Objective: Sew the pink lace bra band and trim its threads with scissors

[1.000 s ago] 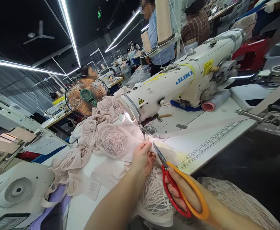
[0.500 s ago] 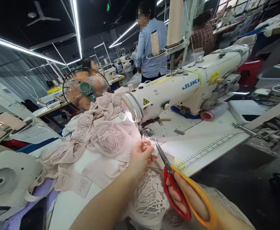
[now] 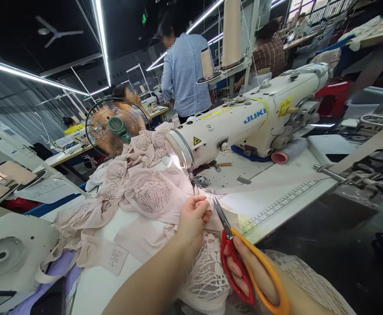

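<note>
My left hand (image 3: 193, 218) pinches the edge of a pale pink bra (image 3: 150, 192) just in front of the sewing machine's lit needle area. In my right hand (image 3: 240, 262) is a pair of scissors (image 3: 226, 223) with one red and one orange handle loop. Their blades are slightly apart and point up towards the fabric beside my left fingertips. A lace cup (image 3: 207, 267) hangs over the table's front edge below my hands. The white sewing machine (image 3: 224, 127) stands right behind, its needle partly hidden by its head.
More pink lace bras (image 3: 109, 183) lie piled on the left of the white table. A measuring tape strip (image 3: 283, 205) runs along the right edge. A caged fan (image 3: 116, 124) stands behind the pile. A person in a striped shirt (image 3: 191, 70) stands beyond the machine.
The person in the striped shirt has shifted left in view. My hands and the scissors stay almost in place, and the view has turned slightly.
</note>
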A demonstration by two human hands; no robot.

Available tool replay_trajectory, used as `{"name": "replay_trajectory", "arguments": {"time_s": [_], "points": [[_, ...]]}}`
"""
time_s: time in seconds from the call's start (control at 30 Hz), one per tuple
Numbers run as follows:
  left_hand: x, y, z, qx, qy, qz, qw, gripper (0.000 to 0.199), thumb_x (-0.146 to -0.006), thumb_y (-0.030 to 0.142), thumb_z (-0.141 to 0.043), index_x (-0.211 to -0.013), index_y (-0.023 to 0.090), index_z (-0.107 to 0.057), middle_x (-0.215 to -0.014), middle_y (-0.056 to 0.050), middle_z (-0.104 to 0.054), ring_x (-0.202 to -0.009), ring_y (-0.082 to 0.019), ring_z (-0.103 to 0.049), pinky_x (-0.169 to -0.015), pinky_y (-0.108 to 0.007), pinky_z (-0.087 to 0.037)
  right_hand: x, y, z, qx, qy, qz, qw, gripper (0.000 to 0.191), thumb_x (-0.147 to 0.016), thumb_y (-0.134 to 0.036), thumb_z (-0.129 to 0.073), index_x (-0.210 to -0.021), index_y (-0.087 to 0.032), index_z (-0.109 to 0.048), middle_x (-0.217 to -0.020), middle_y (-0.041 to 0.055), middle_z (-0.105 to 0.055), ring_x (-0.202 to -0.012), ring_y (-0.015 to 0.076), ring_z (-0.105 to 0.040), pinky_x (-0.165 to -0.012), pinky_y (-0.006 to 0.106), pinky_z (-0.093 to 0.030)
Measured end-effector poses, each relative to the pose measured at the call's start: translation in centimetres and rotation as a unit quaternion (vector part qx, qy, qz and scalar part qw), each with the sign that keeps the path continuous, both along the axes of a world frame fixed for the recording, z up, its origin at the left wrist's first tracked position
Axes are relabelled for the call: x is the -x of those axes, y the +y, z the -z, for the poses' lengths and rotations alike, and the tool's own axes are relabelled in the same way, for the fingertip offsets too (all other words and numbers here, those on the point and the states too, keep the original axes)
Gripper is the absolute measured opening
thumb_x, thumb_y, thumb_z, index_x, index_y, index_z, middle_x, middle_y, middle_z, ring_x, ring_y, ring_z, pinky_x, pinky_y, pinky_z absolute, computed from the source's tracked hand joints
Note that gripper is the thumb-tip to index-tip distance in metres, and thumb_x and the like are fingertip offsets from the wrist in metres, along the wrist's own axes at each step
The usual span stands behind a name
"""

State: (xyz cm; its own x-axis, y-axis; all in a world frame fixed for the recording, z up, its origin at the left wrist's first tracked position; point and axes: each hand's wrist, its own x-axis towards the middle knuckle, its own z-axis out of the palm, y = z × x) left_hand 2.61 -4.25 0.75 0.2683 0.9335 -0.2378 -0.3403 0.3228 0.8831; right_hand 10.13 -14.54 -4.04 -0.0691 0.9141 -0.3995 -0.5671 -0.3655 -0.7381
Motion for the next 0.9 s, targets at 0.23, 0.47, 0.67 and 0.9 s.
{"name": "replay_trajectory", "arguments": {"time_s": [0.23, 0.47, 0.67, 0.9], "points": [[0.16, 0.4, 0.35, 0.083, -0.041, 0.014, 0.996, 0.038, -0.047, 0.019, -0.083, -0.073, 0.012, -0.057, -0.057, 0.002, -0.054, -0.05, -0.006, -0.051, -0.05, -0.015, -0.043, 0.1, -0.47, -0.76, 0.022, 0.04, 0.021, 0.999, 0.063, -0.055, -0.078, -0.056, -0.069, -0.018, -0.044, -0.037, -0.01, -0.04, -0.024, 0.0028, -0.032, -0.027, 0.015, -0.024], [0.18, 0.25, 0.5, 0.053, -0.033, 0.046, 0.997, 0.04, -0.046, 0.027, -0.084, -0.072, 0.012, -0.058, -0.069, -0.005, -0.065, -0.06, -0.011, -0.061, -0.06, -0.02, -0.048, -0.16, -0.88, -1.04, 0.019, 0.018, -0.017, 1.0, 0.054, -0.061, -0.07, -0.06, -0.066, -0.02, -0.041, -0.04, -0.0084, -0.043, -0.024, 0.0042, -0.034, -0.026, 0.017, -0.029], [0.09, 0.21, 0.52, 0.049, -0.035, 0.05, 0.997, 0.042, -0.045, 0.028, -0.084, -0.073, 0.013, -0.057, -0.075, -0.007, -0.068, -0.066, -0.014, -0.063, -0.063, -0.023, -0.047, -0.12, -0.64, -0.92, 0.022, 0.003, -0.019, 1.0, 0.058, -0.061, -0.074, -0.057, -0.072, -0.019, -0.044, -0.038, -0.0088, -0.044, -0.024, 0.0041, -0.033, -0.026, 0.016, -0.031], [0.03, 0.21, 0.38, 0.051, -0.029, 0.052, 0.997, 0.042, -0.045, 0.029, -0.084, -0.072, 0.013, -0.057, -0.073, -0.007, -0.068, -0.068, -0.015, -0.063, -0.063, -0.023, -0.045, 0.02, -0.59, -0.48, 0.008, -0.003, -0.003, 1.0, 0.063, -0.057, -0.079, -0.055, -0.071, -0.019, -0.042, -0.038, -0.0104, -0.04, -0.024, 0.0026, -0.031, -0.025, 0.014, -0.025]]}}
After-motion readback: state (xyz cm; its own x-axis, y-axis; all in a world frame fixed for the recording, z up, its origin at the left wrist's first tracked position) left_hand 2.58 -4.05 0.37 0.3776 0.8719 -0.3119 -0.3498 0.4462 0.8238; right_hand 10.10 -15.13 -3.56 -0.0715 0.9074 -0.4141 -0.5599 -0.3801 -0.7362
